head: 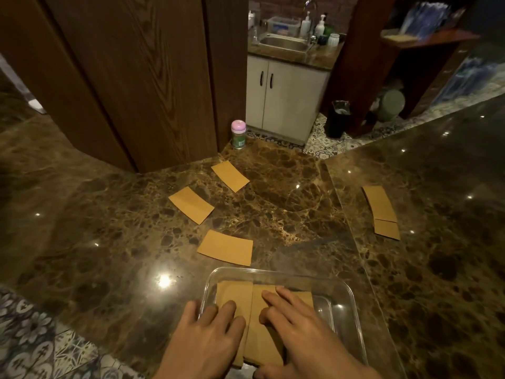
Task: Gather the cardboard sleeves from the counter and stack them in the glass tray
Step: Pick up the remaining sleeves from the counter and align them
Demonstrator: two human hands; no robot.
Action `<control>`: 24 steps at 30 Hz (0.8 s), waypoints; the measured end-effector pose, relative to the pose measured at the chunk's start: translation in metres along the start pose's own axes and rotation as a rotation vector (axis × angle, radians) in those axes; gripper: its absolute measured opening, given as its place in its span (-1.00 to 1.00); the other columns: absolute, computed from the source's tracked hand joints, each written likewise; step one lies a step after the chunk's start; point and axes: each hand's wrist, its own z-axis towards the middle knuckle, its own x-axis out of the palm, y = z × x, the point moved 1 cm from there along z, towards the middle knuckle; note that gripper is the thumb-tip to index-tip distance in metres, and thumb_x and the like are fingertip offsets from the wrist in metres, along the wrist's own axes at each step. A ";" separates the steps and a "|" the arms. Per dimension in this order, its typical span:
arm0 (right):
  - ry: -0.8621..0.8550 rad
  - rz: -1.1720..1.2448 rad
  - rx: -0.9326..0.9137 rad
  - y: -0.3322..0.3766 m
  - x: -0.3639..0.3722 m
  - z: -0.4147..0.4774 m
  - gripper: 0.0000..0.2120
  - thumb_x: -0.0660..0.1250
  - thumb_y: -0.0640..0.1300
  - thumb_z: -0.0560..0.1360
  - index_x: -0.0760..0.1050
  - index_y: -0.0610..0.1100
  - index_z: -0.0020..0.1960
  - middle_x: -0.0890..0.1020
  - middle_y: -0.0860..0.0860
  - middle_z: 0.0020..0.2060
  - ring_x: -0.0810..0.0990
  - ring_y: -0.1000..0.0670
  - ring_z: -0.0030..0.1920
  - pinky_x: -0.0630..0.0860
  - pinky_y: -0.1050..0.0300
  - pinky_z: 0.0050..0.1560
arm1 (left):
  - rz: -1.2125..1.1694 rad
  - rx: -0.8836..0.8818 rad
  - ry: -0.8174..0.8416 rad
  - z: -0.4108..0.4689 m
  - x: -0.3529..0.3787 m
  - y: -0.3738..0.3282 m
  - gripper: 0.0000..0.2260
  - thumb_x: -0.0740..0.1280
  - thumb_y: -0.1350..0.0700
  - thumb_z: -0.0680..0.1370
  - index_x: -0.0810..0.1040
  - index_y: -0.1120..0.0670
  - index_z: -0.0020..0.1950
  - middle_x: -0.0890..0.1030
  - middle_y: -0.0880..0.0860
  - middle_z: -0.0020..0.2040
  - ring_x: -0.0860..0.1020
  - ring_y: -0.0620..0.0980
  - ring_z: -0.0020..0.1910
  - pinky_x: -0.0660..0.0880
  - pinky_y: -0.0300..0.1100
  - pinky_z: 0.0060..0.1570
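A clear glass tray (347, 294) sits at the counter's near edge with flat brown cardboard sleeves (255, 324) lying in it. My left hand (210, 332) rests over the tray's left rim, fingers laid on the left sleeve. My right hand (297, 324) presses flat fingers on the right sleeve in the tray. Three loose sleeves lie on the counter beyond the tray: one close (225, 248), one farther left (190, 205), one farthest (230, 176). Two overlapping sleeves (380, 209) lie far right.
The counter is dark brown marble (287, 203). A small pink-lidded container (238, 134) stands at the far edge beside a wooden pillar (136, 77). Behind are a white cabinet with a sink (284, 45) and a black bin (338, 119) on the tiled floor.
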 end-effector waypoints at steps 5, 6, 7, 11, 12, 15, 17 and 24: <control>-0.227 0.037 -0.027 0.007 -0.035 0.006 -0.44 0.26 0.57 0.37 0.62 0.16 0.06 0.64 0.19 0.22 0.52 0.19 0.25 0.56 0.29 0.18 | -0.150 0.015 -0.006 0.006 -0.022 0.023 -0.82 0.27 -0.23 0.41 0.59 -0.20 -0.15 0.60 -0.07 0.18 0.44 -0.03 0.16 0.37 0.04 -0.05; -0.272 0.145 0.018 0.011 -0.054 0.013 -0.43 0.24 0.56 0.40 0.63 0.14 0.08 0.64 0.25 0.16 0.53 0.27 0.17 0.53 0.36 0.17 | -0.243 -0.032 -0.032 0.011 -0.033 0.036 -0.78 0.28 -0.33 0.42 0.56 -0.25 -0.08 0.51 -0.15 0.23 0.40 -0.11 0.20 0.34 0.00 0.00; -0.303 0.238 0.068 0.013 -0.072 0.025 -0.46 0.23 0.53 0.44 0.62 0.13 0.09 0.64 0.27 0.07 0.56 0.28 0.09 0.55 0.35 0.10 | -0.339 -0.100 -0.079 0.023 -0.042 0.055 -0.77 0.28 -0.35 0.46 0.53 -0.28 -0.01 0.44 -0.21 0.23 0.37 -0.18 0.22 0.28 -0.06 0.05; -0.308 0.214 0.192 0.001 -0.108 0.103 -0.63 0.39 0.25 0.53 0.55 0.11 0.25 0.64 0.19 0.07 0.60 0.20 0.10 0.61 0.18 0.13 | -0.434 -0.246 0.042 0.085 -0.030 0.146 -0.64 0.41 -0.02 0.52 0.47 -0.23 0.30 0.41 -0.22 0.33 0.42 -0.12 0.33 0.38 -0.05 0.27; -0.232 0.173 0.212 -0.003 -0.107 0.126 -0.53 0.45 0.23 0.51 0.51 0.06 0.34 0.63 0.13 0.17 0.59 0.12 0.19 0.60 0.10 0.21 | -0.442 -0.207 0.153 0.102 -0.018 0.166 -0.56 0.43 0.07 0.51 0.46 -0.20 0.36 0.40 -0.17 0.39 0.41 -0.07 0.39 0.38 -0.07 0.34; 0.008 0.053 0.259 -0.006 -0.090 0.177 -0.18 0.56 0.27 0.37 0.38 -0.08 0.48 0.51 -0.06 0.39 0.47 -0.11 0.39 0.50 -0.06 0.37 | -0.433 -0.146 0.394 0.145 0.014 0.207 -0.36 0.49 0.20 0.46 0.39 -0.09 0.50 0.34 -0.04 0.51 0.34 0.01 0.49 0.35 -0.17 0.40; 0.077 -0.045 0.273 -0.004 -0.075 0.194 -0.08 0.59 0.25 0.35 0.32 -0.14 0.53 0.42 -0.14 0.45 0.38 -0.19 0.45 0.42 -0.12 0.44 | -0.331 -0.102 0.493 0.165 0.032 0.226 -0.25 0.58 0.12 0.38 0.36 -0.08 0.51 0.38 -0.03 0.48 0.36 0.05 0.46 0.38 -0.06 0.42; 0.196 0.158 0.296 -0.003 -0.065 0.208 -0.50 0.60 0.04 0.43 0.51 -0.12 0.24 0.52 -0.09 0.25 0.49 -0.12 0.28 0.49 0.01 0.25 | -0.237 -0.042 0.618 0.205 0.055 0.251 -0.40 0.63 -0.08 0.27 0.41 -0.23 0.20 0.39 -0.14 0.20 0.35 -0.02 0.22 0.35 0.01 0.21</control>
